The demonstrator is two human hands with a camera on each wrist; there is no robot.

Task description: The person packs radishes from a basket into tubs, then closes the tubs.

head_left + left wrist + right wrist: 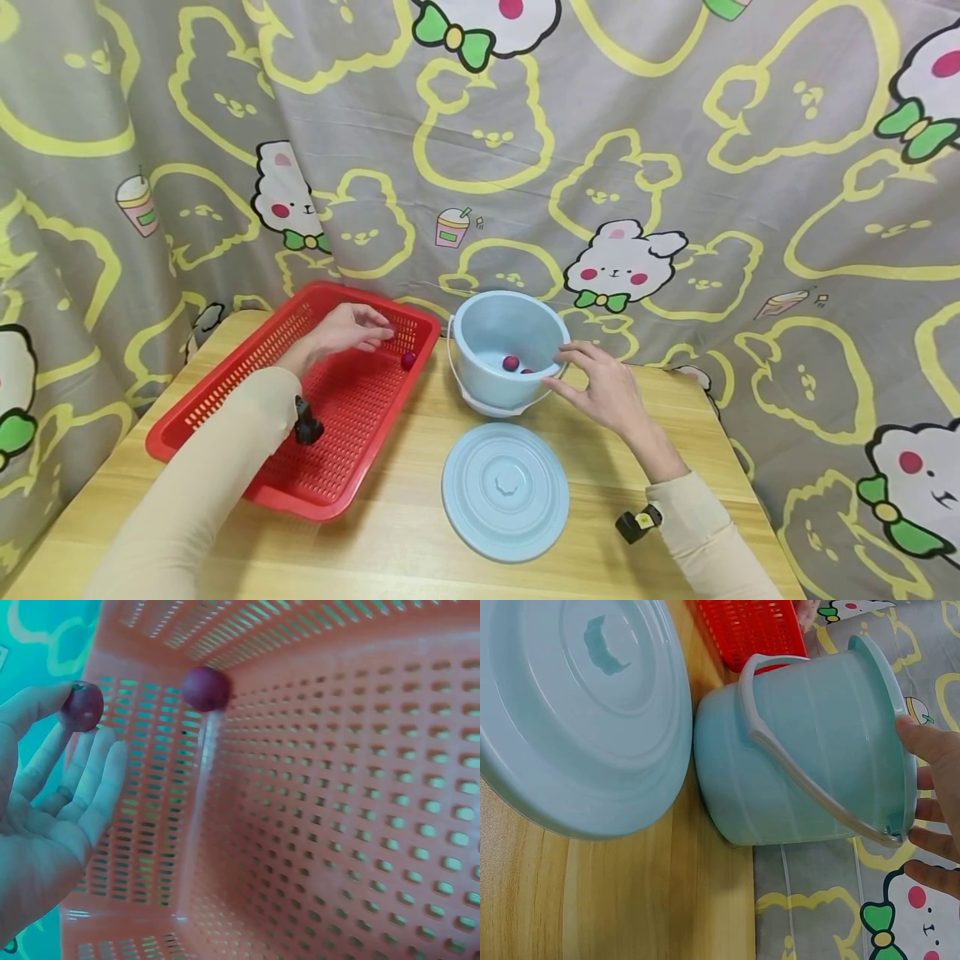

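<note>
In the left wrist view my left hand (60,795) pinches a dark red ball-like fruit (82,707) between thumb and finger, above the far end of the red basket (360,467). Another dark red fruit (408,360) lies in that basket's far right corner. My right hand (603,387) holds the rim of the light blue bucket (487,385) at its right side, thumb and fingers on the edge. Inside the bucket are a dark red fruit (511,363) and part of another (527,371), near the bottom.
A round light blue lid (506,492) lies on the wooden table (405,533) in front of the bucket. The bucket's white handle (802,780) hangs down its side. A patterned grey curtain (495,167) stands behind the table.
</note>
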